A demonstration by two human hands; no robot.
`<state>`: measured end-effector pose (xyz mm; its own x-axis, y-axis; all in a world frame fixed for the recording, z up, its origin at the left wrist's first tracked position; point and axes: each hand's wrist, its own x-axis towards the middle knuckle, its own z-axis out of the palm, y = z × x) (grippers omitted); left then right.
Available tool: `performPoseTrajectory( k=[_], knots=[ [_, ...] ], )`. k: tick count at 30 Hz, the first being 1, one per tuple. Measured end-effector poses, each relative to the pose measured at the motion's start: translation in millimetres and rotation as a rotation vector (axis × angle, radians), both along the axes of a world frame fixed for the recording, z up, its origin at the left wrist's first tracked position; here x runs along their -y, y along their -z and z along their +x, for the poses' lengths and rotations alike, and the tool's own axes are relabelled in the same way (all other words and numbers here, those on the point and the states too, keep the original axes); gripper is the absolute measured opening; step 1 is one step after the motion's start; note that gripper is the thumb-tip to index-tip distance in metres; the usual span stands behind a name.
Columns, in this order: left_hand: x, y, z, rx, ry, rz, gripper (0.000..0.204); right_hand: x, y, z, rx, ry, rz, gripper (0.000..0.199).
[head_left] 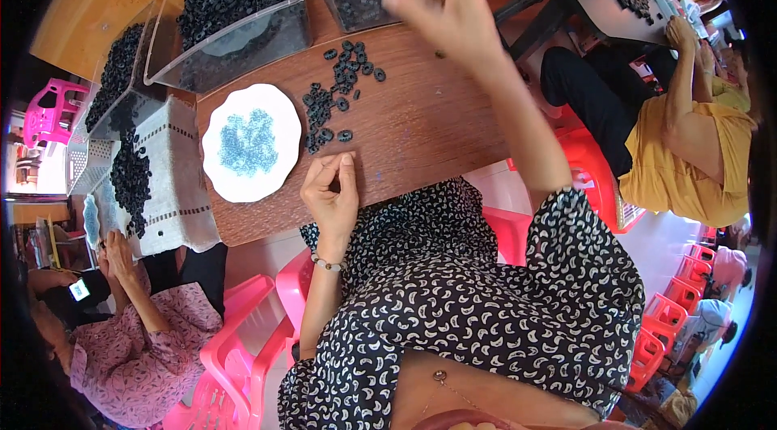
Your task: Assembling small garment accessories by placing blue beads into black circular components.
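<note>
My left hand [330, 195] rests at the near edge of the brown wooden table [453, 122], its thumb and fingers drawn together. Whatever may be in that pinch is too small to make out. Slightly blurred, my right hand [453, 21] is raised at the far side by a clear plastic bin [356, 19] holding black pieces. Its fingers are curled, and their contents do not show. Small black oval pieces [348, 66] with holes lie scattered between my hands. Left of them, a white scalloped plate [285, 118] bears tiny blue beads [249, 143].
Two more clear bins [235, 66] of black pieces stand far left. A person in a pink patterned top [137, 349] works at a cloth-covered table [174, 179] on the left. Another in yellow [688, 155] sits at right. Pink chairs [243, 333] stand nearby.
</note>
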<state>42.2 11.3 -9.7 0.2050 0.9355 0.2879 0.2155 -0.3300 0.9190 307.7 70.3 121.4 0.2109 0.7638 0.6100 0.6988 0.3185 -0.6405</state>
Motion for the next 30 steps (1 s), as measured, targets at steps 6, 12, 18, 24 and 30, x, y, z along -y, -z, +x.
performPoseTrajectory(
  k=[6,12,18,24,30],
  knots=[
    [1,-3,5,-0.015,0.021,0.051,0.012,-63,-35,43,0.262,0.304,-0.018,0.030],
    [4,-6,4,0.008,0.023,0.054,0.011,-11,43,-16,0.165,-0.109,-0.111,0.016],
    [5,-9,7,-0.008,0.039,0.121,0.010,20,95,-37,0.269,-0.094,-0.300,0.016],
    [7,-13,7,-0.015,0.039,0.110,0.010,8,97,-30,0.361,0.006,-0.263,0.022],
    [8,-13,6,-0.015,0.032,0.105,0.011,2,93,-29,0.447,0.140,-0.354,0.034]
  ],
)
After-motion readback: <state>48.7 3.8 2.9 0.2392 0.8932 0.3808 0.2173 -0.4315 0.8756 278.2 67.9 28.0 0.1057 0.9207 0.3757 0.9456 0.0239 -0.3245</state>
